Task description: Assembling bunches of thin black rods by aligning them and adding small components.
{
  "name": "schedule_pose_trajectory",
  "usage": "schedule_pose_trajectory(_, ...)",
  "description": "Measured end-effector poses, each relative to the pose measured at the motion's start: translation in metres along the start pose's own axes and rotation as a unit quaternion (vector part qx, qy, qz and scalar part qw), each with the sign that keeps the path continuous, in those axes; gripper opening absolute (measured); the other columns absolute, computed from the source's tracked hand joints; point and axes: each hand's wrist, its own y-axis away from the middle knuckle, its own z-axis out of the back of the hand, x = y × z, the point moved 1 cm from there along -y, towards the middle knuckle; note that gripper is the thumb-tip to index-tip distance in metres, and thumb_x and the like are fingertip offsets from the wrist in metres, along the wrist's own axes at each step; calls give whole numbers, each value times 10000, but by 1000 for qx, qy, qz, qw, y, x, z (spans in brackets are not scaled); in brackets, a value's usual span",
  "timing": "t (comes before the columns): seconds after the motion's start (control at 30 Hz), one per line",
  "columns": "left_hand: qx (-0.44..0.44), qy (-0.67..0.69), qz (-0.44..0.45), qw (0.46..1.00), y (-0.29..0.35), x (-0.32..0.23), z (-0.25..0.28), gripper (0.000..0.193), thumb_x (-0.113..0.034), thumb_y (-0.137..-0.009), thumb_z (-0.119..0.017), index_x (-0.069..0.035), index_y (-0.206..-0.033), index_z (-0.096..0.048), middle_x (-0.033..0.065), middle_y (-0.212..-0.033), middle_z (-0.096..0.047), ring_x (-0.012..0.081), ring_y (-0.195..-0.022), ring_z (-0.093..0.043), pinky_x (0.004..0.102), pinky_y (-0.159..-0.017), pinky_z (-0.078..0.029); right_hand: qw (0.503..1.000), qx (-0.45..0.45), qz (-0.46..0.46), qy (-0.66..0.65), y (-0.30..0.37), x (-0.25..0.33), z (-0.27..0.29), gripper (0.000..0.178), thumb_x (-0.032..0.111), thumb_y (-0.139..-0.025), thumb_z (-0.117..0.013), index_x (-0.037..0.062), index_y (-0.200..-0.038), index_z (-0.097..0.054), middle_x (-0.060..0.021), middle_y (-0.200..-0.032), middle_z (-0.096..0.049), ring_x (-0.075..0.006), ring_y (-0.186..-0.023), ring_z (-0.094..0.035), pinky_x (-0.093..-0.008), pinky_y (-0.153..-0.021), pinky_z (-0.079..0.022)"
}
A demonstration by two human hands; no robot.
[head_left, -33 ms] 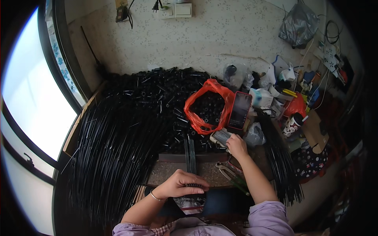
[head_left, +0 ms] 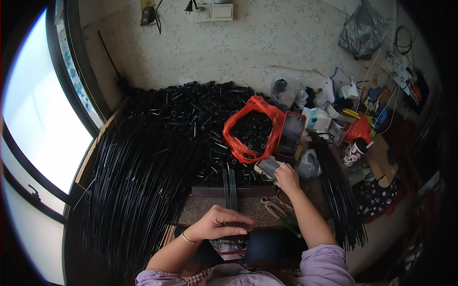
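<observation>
Near the table's front edge, my left hand (head_left: pixel 222 223) is closed around a bundle of thin dark rods (head_left: pixel 230 193). The rods run away from me to the pile of parts, and a row of small dark ridged ends shows under the fingers. To the right, my right hand (head_left: pixel 287 177) has its fingers bent together at a small light-coloured box (head_left: pixel 264 168) of thin grey metal pieces (head_left: pixel 270 165). Its fingertips are partly hidden, so what they hold cannot be made out. A pair of pincers (head_left: pixel 275 208) with green handles lies just in front of that forearm.
A heap of short black tubular parts (head_left: pixel 191 105) covers the back of the table. Long black rods (head_left: pixel 138 190) hang over at left, more (head_left: pixel 341 200) at right. An open red plastic bag (head_left: pixel 228 131) of small black parts stands beside a phone (head_left: pixel 291 133). Clutter includes a patterned cup (head_left: pixel 355 151).
</observation>
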Motion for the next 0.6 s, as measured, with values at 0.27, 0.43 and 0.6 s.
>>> schedule_pose_trajectory(0.27,-80,32,-3,996,-8,2,9,196,-44,-770,-654,30,-951,-649,135,-872,-669,212,-827,-653,300,-758,-511,955,-116,-9,-274,-6,43,48,20,-6,-736,-620,10,-733,-609,-69,-818,-562,-198,-735,-547,-294,-640,-449)
schedule_pose_trajectory(0.43,-131,-41,-26,990,-9,1,11,184,-100,-800,-645,0,-954,-651,103,-811,-668,153,-730,-648,252,-672,-505,914,-53,92,-392,37,135,143,149,-64,-757,-586,11,-871,-646,-59,-775,-558,-129,-635,-535,-233,-550,-422)
schedule_pose_trajectory(0.6,-120,-60,-52,990,-6,-2,6,176,-116,-794,-654,-15,-938,-657,97,-794,-665,164,-719,-651,251,-653,-500,952,-133,144,-235,65,156,158,205,-74,-727,-583,22,-897,-646,-87,-747,-549,-206,-633,-532,-276,-555,-430)
